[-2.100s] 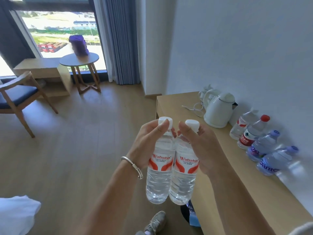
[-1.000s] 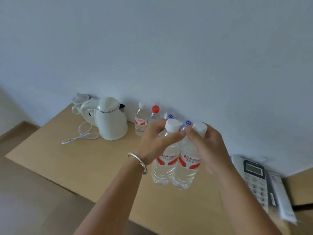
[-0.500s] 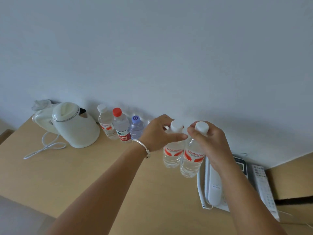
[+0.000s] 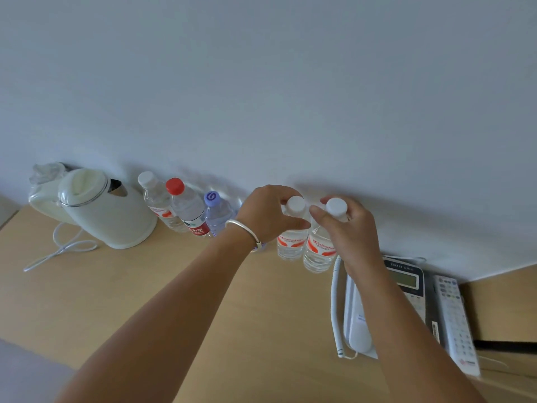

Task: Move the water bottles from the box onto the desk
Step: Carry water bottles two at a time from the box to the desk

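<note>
Left hand (image 4: 268, 212) grips the neck of one white-capped bottle (image 4: 291, 239), fingers curled round just under the cap. Right hand (image 4: 350, 228) grips a second bottle (image 4: 319, 253) the same way. Both bottles upright, side by side and touching, at the back of the desk (image 4: 174, 301) near the wall; cannot tell if their bases rest on it. A bracelet (image 4: 242, 228) on the left wrist. To the left: three more bottles (image 4: 189, 209) in a row, then a white kettle (image 4: 107, 210). To the right: a phone (image 4: 377, 309) and a remote (image 4: 456, 321).
</note>
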